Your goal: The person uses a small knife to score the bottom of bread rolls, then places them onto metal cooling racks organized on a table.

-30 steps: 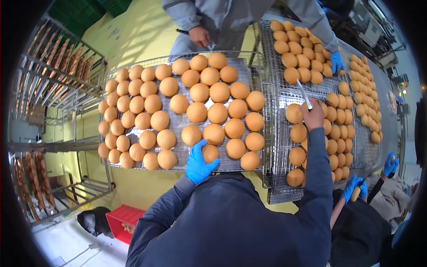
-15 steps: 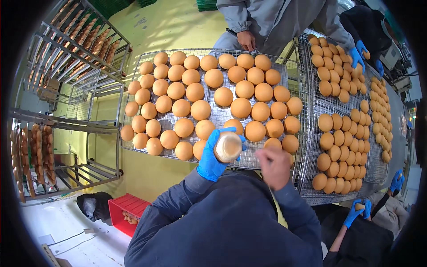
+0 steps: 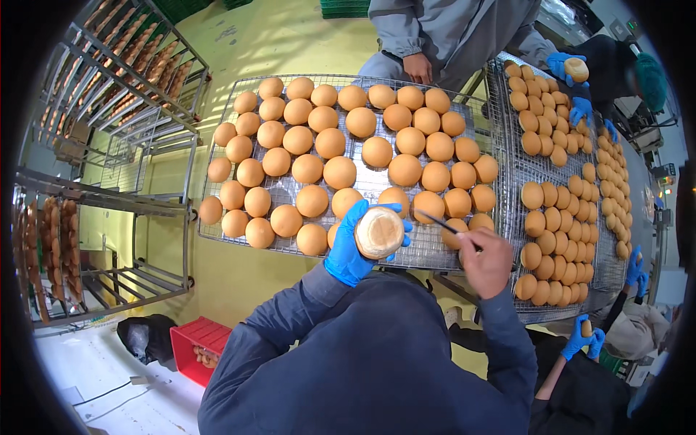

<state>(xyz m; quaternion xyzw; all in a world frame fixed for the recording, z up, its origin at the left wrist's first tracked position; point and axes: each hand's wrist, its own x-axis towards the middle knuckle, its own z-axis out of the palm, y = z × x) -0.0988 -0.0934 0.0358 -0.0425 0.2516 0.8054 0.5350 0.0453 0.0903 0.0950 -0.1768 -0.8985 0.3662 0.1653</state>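
My left hand (image 3: 346, 250), in a blue glove, holds a round bun (image 3: 378, 232) turned with its pale flat underside toward me, just above the near edge of a wire tray (image 3: 428, 255). My bare right hand (image 3: 484, 262) grips a thin dark stick-like tool (image 3: 438, 222). Its tip points left toward the held bun and stops just short of it. The tray carries several rows of golden-brown buns (image 3: 338, 172).
A second wire tray (image 3: 507, 185) of buns adjoins on the right. A person in grey (image 3: 442, 29) stands across the tray. Other blue-gloved hands (image 3: 580, 337) work at right. A metal rack (image 3: 109, 152) stands left, a red crate (image 3: 199, 348) on the floor.
My left hand has lifted a bun off the tray's near edge and turned its underside up. My right hand has come back from the right tray toward that bun with the tool.
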